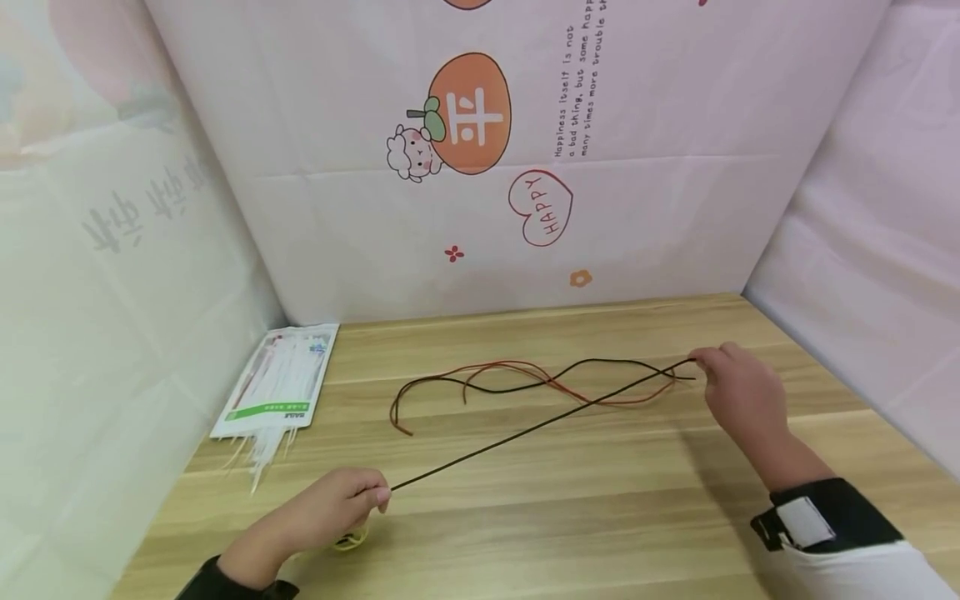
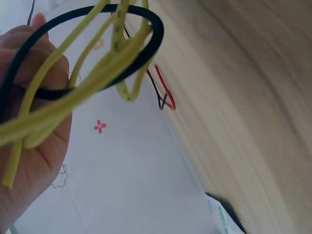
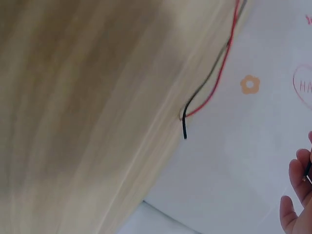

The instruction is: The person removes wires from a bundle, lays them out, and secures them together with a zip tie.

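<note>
"Wire, thin and black [image 1: 525, 432]: where do we find it?"

"Drawn straight between two hands, slanting from low on the left to higher on the right, across the pale wood-grain table [image 1: 525, 533]."

"And how are the hands?"

"We see the left hand [image 1: 330, 508] pinching the wire between thumb and fingers; the right hand [image 1: 746, 400] grips it at the other end, its tip showing among the fingers in the right wrist view."

"What do we make of the looped yellow cord [image 2: 90, 87]?"

"It crosses in front of the left hand in the left wrist view, with a dark glossy loop [image 2: 157, 31] among its strands. We cannot tell whether that hand holds both."

"Behind the wire?"

"A thin red wire [image 1: 630, 405] and a second black wire [image 1: 607, 360] lie in loose waves on the table, crossing one another."

"Farther out?"

"At the left, a white plastic packet with a green band [image 1: 281, 375], narrow white strips [image 1: 264, 454] jutting from its near end. At the back, we have a pale printed sheet [image 1: 337, 233] with an orange fruit and a red heart outline."
</note>
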The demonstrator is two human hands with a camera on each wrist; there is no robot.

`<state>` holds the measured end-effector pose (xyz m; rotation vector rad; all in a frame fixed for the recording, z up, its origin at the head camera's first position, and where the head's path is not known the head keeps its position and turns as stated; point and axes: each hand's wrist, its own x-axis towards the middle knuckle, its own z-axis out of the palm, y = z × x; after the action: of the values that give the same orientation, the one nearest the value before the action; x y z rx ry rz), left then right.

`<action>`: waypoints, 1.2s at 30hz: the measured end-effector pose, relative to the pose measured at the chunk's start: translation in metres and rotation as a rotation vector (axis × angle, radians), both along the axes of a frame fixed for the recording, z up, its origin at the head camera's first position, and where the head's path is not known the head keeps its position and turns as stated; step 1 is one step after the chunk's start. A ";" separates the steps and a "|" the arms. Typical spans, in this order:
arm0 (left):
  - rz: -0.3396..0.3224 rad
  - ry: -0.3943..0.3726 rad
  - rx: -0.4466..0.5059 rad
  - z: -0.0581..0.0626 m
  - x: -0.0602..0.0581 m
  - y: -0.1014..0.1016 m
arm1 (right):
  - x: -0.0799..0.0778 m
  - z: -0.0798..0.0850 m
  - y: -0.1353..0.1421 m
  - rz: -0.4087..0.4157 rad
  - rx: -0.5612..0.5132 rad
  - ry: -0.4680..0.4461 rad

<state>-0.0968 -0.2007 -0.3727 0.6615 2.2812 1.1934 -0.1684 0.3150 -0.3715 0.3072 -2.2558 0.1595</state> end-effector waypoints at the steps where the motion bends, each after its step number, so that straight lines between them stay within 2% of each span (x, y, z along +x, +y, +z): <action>1: 0.003 0.011 -0.006 -0.001 0.000 -0.001 | -0.001 0.001 0.002 -0.004 0.000 0.008; 6: -0.002 0.017 -0.007 -0.003 0.002 -0.004 | -0.002 0.005 0.012 -0.027 -0.008 0.051; 13: -0.062 0.010 0.015 -0.004 0.004 -0.004 | -0.003 0.010 0.023 -0.096 0.003 0.067; 17: -0.042 0.049 -0.029 -0.007 0.006 -0.003 | -0.002 0.013 0.030 -0.106 -0.013 0.018; 19: -0.012 0.099 -0.069 -0.009 0.007 -0.003 | 0.000 0.016 0.035 -0.122 -0.033 -0.006; 23: 0.020 0.183 -0.114 -0.013 0.007 -0.005 | 0.006 0.020 0.044 -0.138 -0.018 0.011; 26: -0.019 0.196 -0.071 -0.012 0.007 -0.006 | 0.007 0.021 0.048 -0.139 -0.015 0.016; 31: -0.105 0.182 -0.013 -0.009 0.007 -0.006 | 0.008 0.022 0.055 -0.179 -0.070 -0.066; 34: -0.116 0.185 -0.033 -0.006 0.007 -0.005 | 0.007 0.022 0.060 -0.193 -0.063 -0.074; 36: -0.100 0.190 -0.063 -0.004 0.006 -0.005 | 0.007 0.022 0.062 -0.192 -0.061 -0.047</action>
<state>-0.0912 -0.2053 -0.3766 0.8878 2.3981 1.0462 -0.1619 0.3765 -0.3494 0.0546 -2.3069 0.1355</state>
